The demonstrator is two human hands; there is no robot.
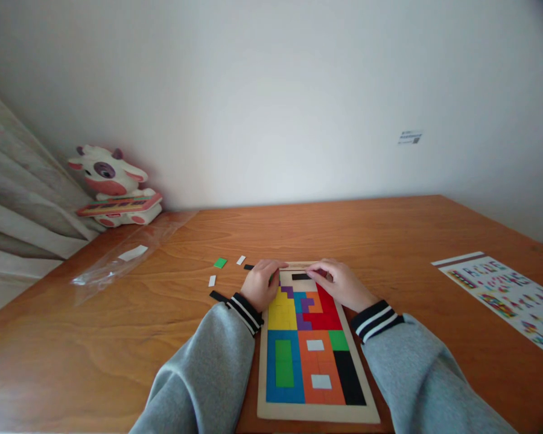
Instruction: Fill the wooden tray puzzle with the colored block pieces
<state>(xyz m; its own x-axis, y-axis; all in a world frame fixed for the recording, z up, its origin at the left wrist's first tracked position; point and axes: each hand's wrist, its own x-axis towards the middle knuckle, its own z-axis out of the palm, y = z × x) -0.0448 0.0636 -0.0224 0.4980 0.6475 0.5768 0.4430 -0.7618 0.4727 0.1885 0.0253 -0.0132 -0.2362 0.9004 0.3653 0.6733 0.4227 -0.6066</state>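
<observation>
A wooden puzzle board (319,412) with a pale frame lies in front of me, its lower and middle parts filled with coloured blocks. My left hand (261,284) rests over the upper left corner, its fingers curled together; a bit of green shows beneath them. At the upper right, my right hand (341,282) has thumb and fingers pinched together beside the end of a black strip (301,276). The strip lies in the bare top section. What either hand's fingertips hold, if anything, is hidden. Yellow blocks (284,313) and red blocks (326,319) sit below the hands.
Left of the board lie a green square (220,263), two white pieces (212,281) and black pieces (218,296). Farther left are a clear plastic bag (113,265) and a cow toy with a keyboard (117,187). A printed pattern sheet (507,295) lies to the right.
</observation>
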